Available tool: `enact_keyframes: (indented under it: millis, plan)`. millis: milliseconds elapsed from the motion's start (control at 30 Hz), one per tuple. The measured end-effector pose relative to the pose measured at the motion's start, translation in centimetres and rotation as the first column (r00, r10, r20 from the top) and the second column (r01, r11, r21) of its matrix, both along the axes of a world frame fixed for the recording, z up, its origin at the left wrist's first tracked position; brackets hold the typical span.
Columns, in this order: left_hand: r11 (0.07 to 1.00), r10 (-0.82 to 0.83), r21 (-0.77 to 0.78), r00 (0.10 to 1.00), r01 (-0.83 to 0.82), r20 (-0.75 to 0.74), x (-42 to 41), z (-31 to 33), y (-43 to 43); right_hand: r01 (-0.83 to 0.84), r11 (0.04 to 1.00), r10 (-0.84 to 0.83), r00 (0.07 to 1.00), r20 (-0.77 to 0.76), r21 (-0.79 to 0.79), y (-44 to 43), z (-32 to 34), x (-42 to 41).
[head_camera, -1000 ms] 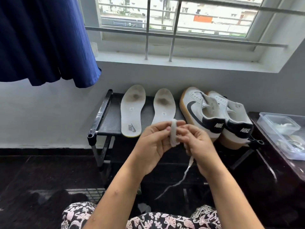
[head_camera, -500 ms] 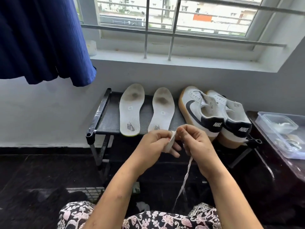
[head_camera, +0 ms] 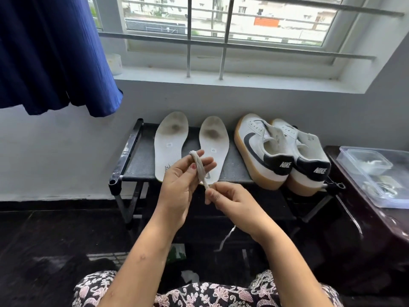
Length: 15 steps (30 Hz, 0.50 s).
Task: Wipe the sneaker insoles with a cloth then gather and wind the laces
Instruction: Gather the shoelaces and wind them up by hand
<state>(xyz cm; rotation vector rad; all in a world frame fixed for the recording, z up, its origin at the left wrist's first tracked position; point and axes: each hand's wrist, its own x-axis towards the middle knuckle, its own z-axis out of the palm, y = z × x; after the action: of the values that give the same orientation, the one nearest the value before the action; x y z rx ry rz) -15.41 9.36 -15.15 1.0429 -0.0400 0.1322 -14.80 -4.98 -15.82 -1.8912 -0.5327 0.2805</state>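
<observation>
Before the rack, left hand: held up, lace looped round two extended fingers, thumb pressed against the loops.
Right hand: fingers curled, pinching the lace just below the loops; loose tail hung under the wrist.
Insoles: side by side on the rack, beyond the hands.
Sneakers: right of the insoles.

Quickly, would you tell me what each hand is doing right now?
The left hand holds the shoelace wound round its fingers.
The right hand pinches the same shoelace.
</observation>
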Motion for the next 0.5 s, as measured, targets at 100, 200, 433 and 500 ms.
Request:
enact_keyframes:
  millis: [100,200,433,500]
  plan:
    - [0.908,0.137,0.397,0.990,-0.131,0.013,0.3,-0.5,0.1,-0.094,0.995,0.093,0.995,0.047,0.031,-0.2,1.3,-0.2]
    - [0.826,-0.008,0.563,0.999,0.031,-0.043,0.2,-0.7,0.0,-0.002,0.991,-0.018,0.989,0.147,0.135,-0.8,2.0,0.6]
    - [0.852,-0.501,0.123,0.861,0.508,-0.088,-1.0,1.0,0.2,0.279,0.921,-0.320,0.940,0.119,0.273,-2.0,0.2,1.9]
    - [0.867,-0.498,-0.009,0.867,0.498,-0.033,-1.1,1.3,0.3,0.279,0.915,-0.311,0.948,0.072,0.291,-1.4,0.0,1.7]
